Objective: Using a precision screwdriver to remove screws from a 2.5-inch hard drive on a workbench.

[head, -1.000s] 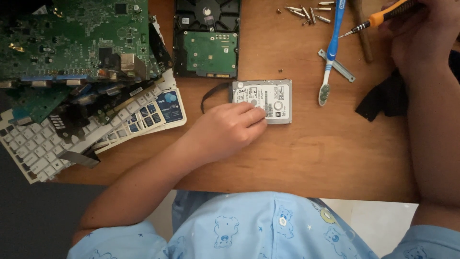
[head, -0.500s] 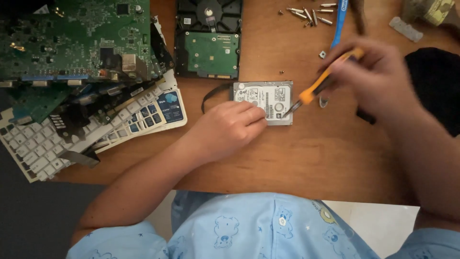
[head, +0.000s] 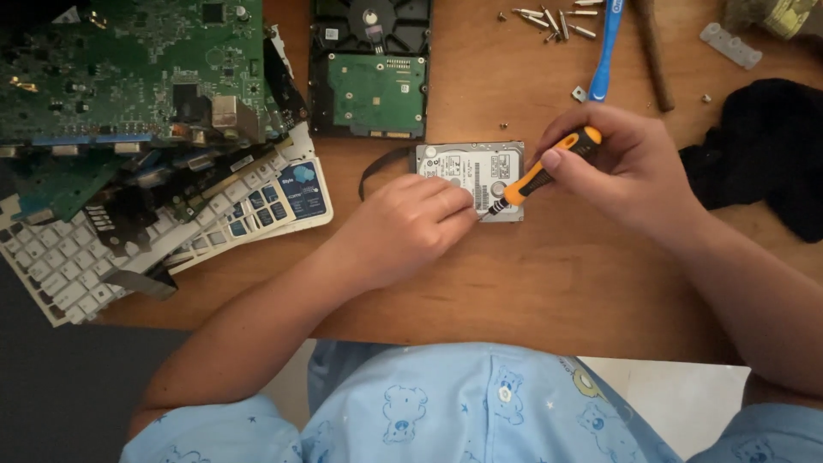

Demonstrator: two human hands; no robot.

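A small silver hard drive (head: 476,171) lies flat on the wooden table (head: 531,274), label side up. My left hand (head: 411,227) rests on the drive's near left corner, fingers curled and pressing it down. My right hand (head: 630,171) grips an orange and black screwdriver (head: 544,171) by its handle. The screwdriver slants down to the left, and its tip touches the drive near its lower edge, right beside my left fingertips.
A larger black hard drive (head: 370,73) with a green board lies behind. Green circuit boards (head: 129,73) and a white keyboard (head: 163,231) pile up at the left. Several loose screws (head: 549,19), a blue toothbrush (head: 607,51) and a black cloth (head: 767,154) sit at the right.
My right hand came down from the far right corner with the screwdriver and set its tip on the small drive. My left hand stayed on the drive.
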